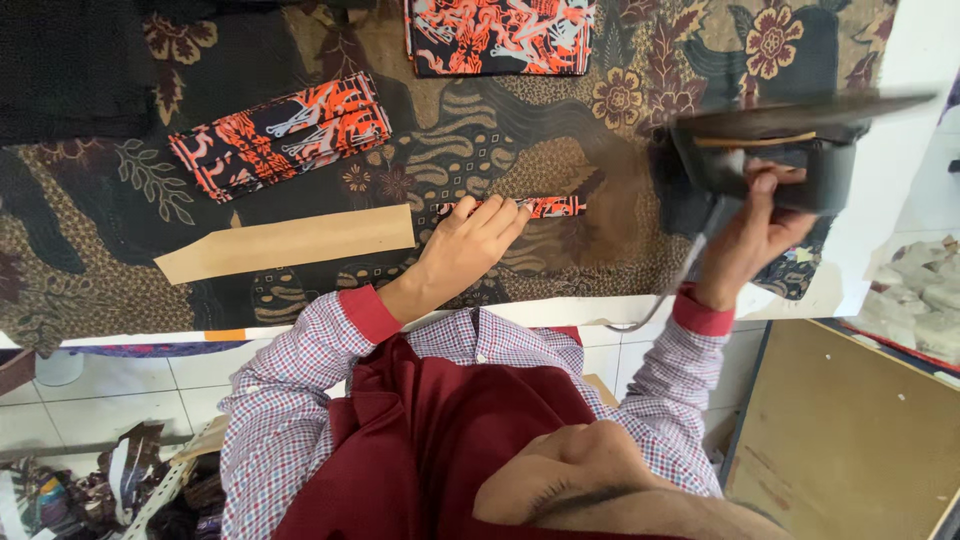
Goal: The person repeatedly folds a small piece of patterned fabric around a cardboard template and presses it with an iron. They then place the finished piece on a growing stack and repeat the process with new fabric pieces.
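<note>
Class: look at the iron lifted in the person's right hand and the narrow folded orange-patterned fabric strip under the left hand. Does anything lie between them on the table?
Nothing visible does. Only bare brown floral batik table cover lies between the dark grey iron in the right hand and the narrow folded orange-patterned fabric strip pressed by the left hand.

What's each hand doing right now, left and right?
Left hand: open, fingers pressing the folded fabric strip.
Right hand: closed on the iron.

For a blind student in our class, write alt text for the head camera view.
A person's left hand presses a narrow folded strip of orange-and-black fabric flat on a batik-covered table, while the right hand holds a dark iron lifted beside it. A tan cardboard template and folded fabric stacks lie nearby.
</note>
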